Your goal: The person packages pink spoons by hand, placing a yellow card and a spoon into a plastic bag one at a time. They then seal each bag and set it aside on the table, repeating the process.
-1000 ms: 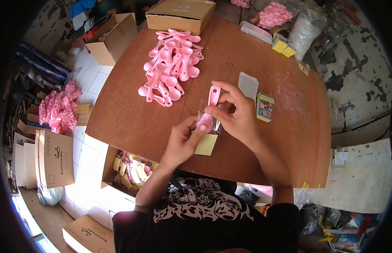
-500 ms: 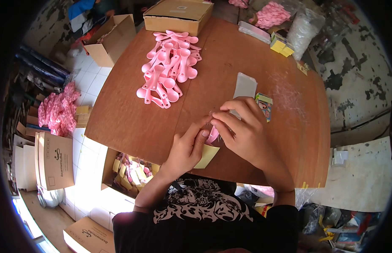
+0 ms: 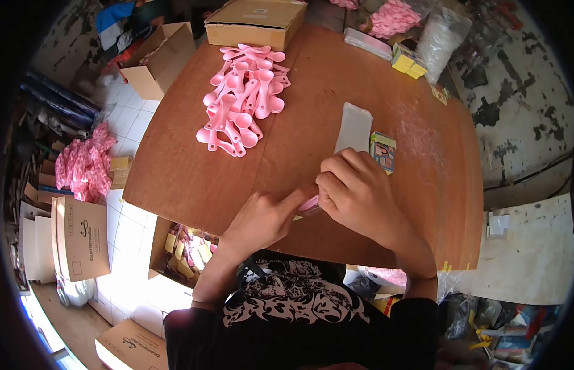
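Observation:
Between my two hands is a small pink piece [image 3: 310,203], mostly covered by fingers, with what looks like clear film around it. My left hand [image 3: 268,216] is closed on its left end, index finger stretched along it. On the right end my right hand [image 3: 353,188] is closed with bent fingers. Just beyond my right hand lie a stack of clear plastic sleeves [image 3: 355,126] and a small printed box [image 3: 382,152]. A heap of pink spoons [image 3: 244,98] spreads over the left part of the brown table [image 3: 311,80].
A cardboard box [image 3: 256,23] stands at the table's far edge. Yellow boxes [image 3: 408,60] and a plastic bag [image 3: 446,43] are at the far right. An open carton [image 3: 157,253] of packets sits below the left edge. A person's blue sleeve [image 3: 114,15] shows far left.
My hands have closed in around the pink piece, with the right hand turned more over it. The yellow card beneath it is now almost wholly hidden. The view has shifted slightly.

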A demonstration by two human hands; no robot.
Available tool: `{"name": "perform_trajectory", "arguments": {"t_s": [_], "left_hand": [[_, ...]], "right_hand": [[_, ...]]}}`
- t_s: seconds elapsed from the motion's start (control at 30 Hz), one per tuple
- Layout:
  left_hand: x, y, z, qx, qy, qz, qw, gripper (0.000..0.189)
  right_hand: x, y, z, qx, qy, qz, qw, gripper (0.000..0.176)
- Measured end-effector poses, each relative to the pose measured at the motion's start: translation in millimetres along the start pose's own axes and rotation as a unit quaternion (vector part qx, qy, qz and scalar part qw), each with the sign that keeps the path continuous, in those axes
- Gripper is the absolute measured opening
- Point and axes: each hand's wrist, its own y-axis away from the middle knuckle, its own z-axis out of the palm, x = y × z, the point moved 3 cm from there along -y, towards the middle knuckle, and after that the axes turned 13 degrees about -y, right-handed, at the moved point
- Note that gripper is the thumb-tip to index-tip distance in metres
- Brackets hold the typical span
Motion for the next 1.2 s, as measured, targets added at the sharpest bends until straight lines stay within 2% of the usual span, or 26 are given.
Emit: {"name": "perform_trajectory", "arguments": {"t_s": [0.07,0.1,0.13,0.2,0.23,0.3,0.33,0.4,0.53,0.6,0.73,0.8,0.93,1.0,1.03,1.1,1.13,1.2], "left_hand": [[2,-1,0,0.012,0.027,0.019,0.999,0.028],[4,-2,0,0.024,0.053,0.036,0.998,0.033],[5,-3,3,0.024,0.054,0.037,0.998,0.033],[10,-3,7,0.11,0.201,0.071,0.971,0.037],[14,-3,7,0.11,0.202,0.072,0.97,0.037],[16,-1,7,0.086,0.268,-0.027,0.959,0.034],[18,-1,8,0.086,0.269,-0.027,0.959,0.034],[18,-2,12,0.062,0.272,-0.076,0.957,0.031],[26,-3,14,0.053,0.249,-0.077,0.964,0.033],[27,-1,18,0.081,0.209,-0.039,0.974,0.036],[32,0,18,0.114,0.159,-0.029,0.98,0.034],[31,2,20,0.079,0.059,-0.018,0.995,0.036],[33,-1,14,0.061,0.034,0.001,0.998,0.036],[31,-1,13,0.071,0.067,0.066,0.993,0.04],[30,-1,13,0.071,0.067,0.067,0.993,0.04],[30,0,11,0.122,0.167,0.093,0.974,0.035],[30,1,13,0.122,0.168,0.094,0.974,0.035],[25,4,15,0.213,0.221,0.012,0.952,0.03]], "right_hand": [[7,2,-1,0.059,-0.112,0.038,0.991,0.017],[9,2,-3,0.059,-0.111,0.039,0.991,0.017],[13,3,-8,0.092,-0.193,0.067,0.975,0.018],[20,13,-17,0.132,-0.322,0.145,0.926,0.02],[20,16,-22,0.132,-0.321,0.146,0.926,0.02],[21,22,-33,0.192,-0.35,0.134,0.907,0.021],[16,21,-39,0.172,-0.308,0.093,0.931,0.022],[6,23,-35,0.15,-0.265,0.089,0.949,0.021],[-4,24,-24,0.129,-0.111,0.054,0.984,0.017],[-4,27,-19,0.123,-0.036,0.038,0.991,0.018],[-10,29,-14,0.119,0.0,0.043,0.992,0.019],[-13,29,-12,0.102,0.041,0.038,0.993,0.02],[-10,30,-11,0.112,-0.003,0.053,0.992,0.021],[-1,34,-16,0.167,-0.163,0.102,0.967,0.018],[1,34,-21,0.167,-0.162,0.102,0.967,0.018],[10,38,-35,0.196,-0.387,0.153,0.888,0.014],[15,45,-39,0.235,-0.494,0.198,0.813,0.009],[37,49,-61,0.282,-0.578,0.17,0.747,0.006]]}}
